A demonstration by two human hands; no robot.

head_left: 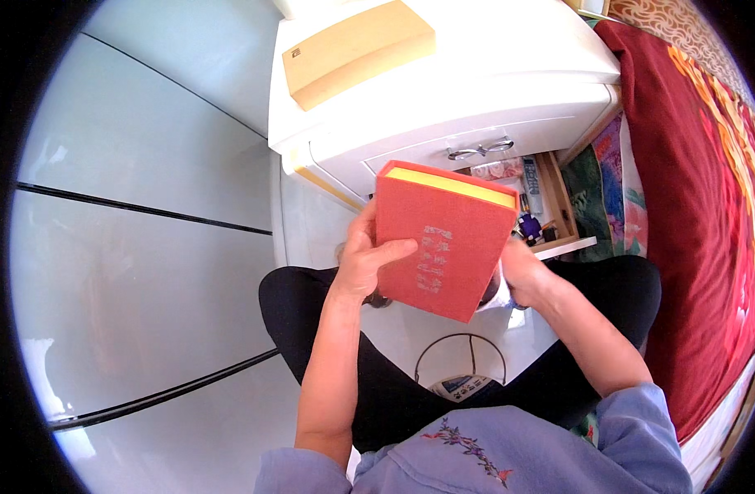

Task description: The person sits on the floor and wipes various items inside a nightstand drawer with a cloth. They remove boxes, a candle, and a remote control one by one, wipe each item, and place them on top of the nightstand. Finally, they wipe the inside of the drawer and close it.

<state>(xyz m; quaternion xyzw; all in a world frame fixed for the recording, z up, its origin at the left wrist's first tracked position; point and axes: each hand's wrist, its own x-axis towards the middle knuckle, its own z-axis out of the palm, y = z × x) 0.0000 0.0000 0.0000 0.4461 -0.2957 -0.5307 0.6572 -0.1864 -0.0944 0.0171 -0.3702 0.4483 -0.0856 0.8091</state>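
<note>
A thick red book (443, 239) with yellow page edges is held up in front of me, over my lap. My left hand (365, 259) grips its left edge, thumb across the cover. The right hand (521, 272) holds the book's right side from behind and is partly hidden by it. Pale lettering marks the cover.
A white bedside cabinet (476, 99) stands ahead with a tan box (357, 49) on top and an open lower shelf (550, 206) holding small items. A bed with a red patterned cover (699, 206) lies to the right. Glossy pale floor tiles (147, 247) spread left. A round wire object (461, 362) sits between my legs.
</note>
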